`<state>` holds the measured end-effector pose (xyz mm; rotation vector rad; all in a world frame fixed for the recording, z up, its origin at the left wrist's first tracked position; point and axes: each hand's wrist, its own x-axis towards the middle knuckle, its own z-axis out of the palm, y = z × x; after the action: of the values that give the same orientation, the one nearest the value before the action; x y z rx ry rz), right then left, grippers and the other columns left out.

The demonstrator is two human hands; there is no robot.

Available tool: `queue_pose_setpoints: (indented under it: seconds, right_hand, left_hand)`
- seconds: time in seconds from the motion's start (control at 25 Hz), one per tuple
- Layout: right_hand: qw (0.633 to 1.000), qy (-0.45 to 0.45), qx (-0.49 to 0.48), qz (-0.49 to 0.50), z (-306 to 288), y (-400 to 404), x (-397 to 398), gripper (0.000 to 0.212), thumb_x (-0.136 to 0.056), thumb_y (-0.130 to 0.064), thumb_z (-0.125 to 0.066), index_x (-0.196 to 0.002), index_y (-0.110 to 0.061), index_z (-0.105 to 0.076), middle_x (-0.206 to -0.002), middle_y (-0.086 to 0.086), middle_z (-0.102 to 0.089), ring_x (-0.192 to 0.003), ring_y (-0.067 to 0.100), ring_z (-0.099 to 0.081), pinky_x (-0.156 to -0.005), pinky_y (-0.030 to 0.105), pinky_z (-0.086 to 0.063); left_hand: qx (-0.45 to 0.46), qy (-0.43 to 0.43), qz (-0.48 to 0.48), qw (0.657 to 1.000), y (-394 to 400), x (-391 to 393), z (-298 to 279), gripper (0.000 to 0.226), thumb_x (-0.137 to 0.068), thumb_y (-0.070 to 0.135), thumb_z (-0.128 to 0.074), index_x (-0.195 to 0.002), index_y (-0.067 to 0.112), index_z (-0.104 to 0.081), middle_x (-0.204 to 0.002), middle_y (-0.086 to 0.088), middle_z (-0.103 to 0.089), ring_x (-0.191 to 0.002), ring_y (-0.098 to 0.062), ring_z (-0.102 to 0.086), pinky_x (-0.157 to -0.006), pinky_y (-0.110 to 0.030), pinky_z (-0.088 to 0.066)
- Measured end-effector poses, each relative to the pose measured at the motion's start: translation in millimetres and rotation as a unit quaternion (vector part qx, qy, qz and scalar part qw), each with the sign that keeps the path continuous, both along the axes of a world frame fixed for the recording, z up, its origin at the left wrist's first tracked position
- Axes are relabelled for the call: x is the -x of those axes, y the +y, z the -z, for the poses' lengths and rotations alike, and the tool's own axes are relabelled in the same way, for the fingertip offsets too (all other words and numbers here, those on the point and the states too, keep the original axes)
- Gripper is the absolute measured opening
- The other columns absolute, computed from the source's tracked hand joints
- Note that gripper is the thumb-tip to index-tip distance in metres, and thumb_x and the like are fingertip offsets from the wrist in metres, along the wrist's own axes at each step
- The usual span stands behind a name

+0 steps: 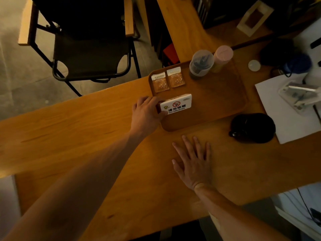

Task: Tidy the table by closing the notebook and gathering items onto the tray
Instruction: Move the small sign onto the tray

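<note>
A wooden tray (217, 105) lies on the wooden table (86, 129). On it are two orange-and-white sachets (167, 79) at its far left corner, a clear lidded jar (201, 64) and a pink-lidded container (222, 56) at the back. My left hand (147, 113) grips the left end of a white "no smoking" sign (177, 104), which stands on the tray's near left part. My right hand (194, 160) rests flat on the table, fingers spread, just in front of the tray. No notebook is in view.
A black pouch (252, 127) sits right of the tray's near corner, next to a white sheet (284, 110) with a clear plastic object on it. A small round lid (254, 65) lies further back. A black folding chair (90, 49) stands beyond the table.
</note>
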<state>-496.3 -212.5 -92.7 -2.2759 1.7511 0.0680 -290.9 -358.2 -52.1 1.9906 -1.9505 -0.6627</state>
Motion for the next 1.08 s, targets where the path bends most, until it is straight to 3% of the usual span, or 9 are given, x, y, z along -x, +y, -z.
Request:
queue_pose_setpoints:
  seconds: [0.44,0.72,1.08]
  right_hand:
    - [1.000,0.003,-0.008,0.003,-1.7,-0.6,-0.1,0.063,-0.093,-0.067,-0.025,-0.152,-0.048,-0.012,-0.165,-0.008,-0.008,-0.151,0.027,-0.009,-0.117,0.062,-0.006]
    - [1.000,-0.004,-0.005,0.001,-2.1,-1.4,-0.1,0.065,-0.093,-0.066,-0.028,-0.152,-0.048,-0.011,-0.164,-0.008,-0.009,-0.151,0.027,-0.008,-0.116,0.064,-0.010]
    - [1.000,0.004,0.001,-0.002,0.7,-0.5,0.5,0.064,-0.093,-0.066,-0.027,-0.152,-0.047,-0.013,-0.165,-0.007,-0.007,-0.151,0.027,-0.007,-0.116,0.063,-0.008]
  left_hand:
    - [0.002,-0.014,0.018,1.000,-0.7,0.4,-8.3,0.059,-0.078,0.053,-0.068,-0.128,0.028,-0.050,-0.132,-0.001,-0.056,-0.129,-0.030,-0.040,-0.101,-0.048,-0.035]
    - [0.052,-0.005,0.057,0.997,-12.4,4.2,-18.6,0.029,-0.085,0.045,-0.060,-0.107,0.028,-0.065,-0.110,0.003,-0.067,-0.111,-0.025,-0.051,-0.094,-0.046,-0.036]
    - [0.036,0.009,0.056,0.998,7.4,3.8,-17.1,0.035,-0.084,0.051,-0.050,-0.107,0.030,-0.066,-0.107,0.006,-0.067,-0.109,-0.022,-0.050,-0.094,-0.045,-0.035]
